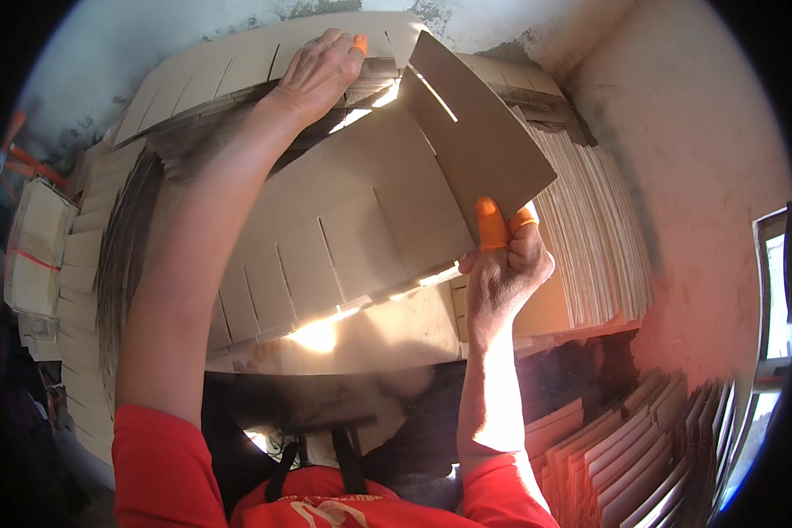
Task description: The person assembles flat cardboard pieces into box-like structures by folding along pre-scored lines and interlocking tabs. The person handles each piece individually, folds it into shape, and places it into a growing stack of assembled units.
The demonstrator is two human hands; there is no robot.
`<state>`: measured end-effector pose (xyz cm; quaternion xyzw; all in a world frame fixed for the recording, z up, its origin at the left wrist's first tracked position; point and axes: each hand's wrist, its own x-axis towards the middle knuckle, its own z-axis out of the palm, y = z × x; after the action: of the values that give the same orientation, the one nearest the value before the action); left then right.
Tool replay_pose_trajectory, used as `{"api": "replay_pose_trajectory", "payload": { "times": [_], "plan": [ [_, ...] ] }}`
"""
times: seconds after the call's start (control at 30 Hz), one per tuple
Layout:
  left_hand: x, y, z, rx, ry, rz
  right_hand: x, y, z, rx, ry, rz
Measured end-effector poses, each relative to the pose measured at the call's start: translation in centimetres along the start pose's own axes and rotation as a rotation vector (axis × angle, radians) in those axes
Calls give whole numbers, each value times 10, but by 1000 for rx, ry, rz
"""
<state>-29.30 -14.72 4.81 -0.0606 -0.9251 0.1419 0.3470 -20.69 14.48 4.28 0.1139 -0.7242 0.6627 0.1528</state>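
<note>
My right hand (506,255) is closed at the corner where a short brown cardboard piece (493,123) with a slot meets a long slotted cardboard strip (352,211). Orange finger covers sit on two of its fingers. The long strip slants down to the left across the table, and the short piece stands tilted up at its right end. Farther away, my left hand (321,75) has its fingers curled in by a pale slotted strip (220,84) along the back. One finger wears an orange cover. Its fingertips, and whatever they grip, are hidden.
A thick stack of cardboard sheets (585,220) stands on the right, against the wall (704,132). More sheets (625,449) lean at the lower right. Slotted pieces (84,264) pile up on the left, beside a tied bundle (37,246). The table edge (370,368) runs in front of me.
</note>
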Motion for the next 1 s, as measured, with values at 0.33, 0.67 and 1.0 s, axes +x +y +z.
{"api": "replay_pose_trajectory", "payload": {
  "times": [0.33,0.67,1.0],
  "plan": [
    [5,14,-12,91,-41,-37,-2,0,-1,6,-18,-35],
    [2,20,-14,-101,126,43,3,17,-6,-78,-5,-149],
    [-8,42,-37,-75,142,164,2,19,-2,-41,-38,-160]
  ]
}}
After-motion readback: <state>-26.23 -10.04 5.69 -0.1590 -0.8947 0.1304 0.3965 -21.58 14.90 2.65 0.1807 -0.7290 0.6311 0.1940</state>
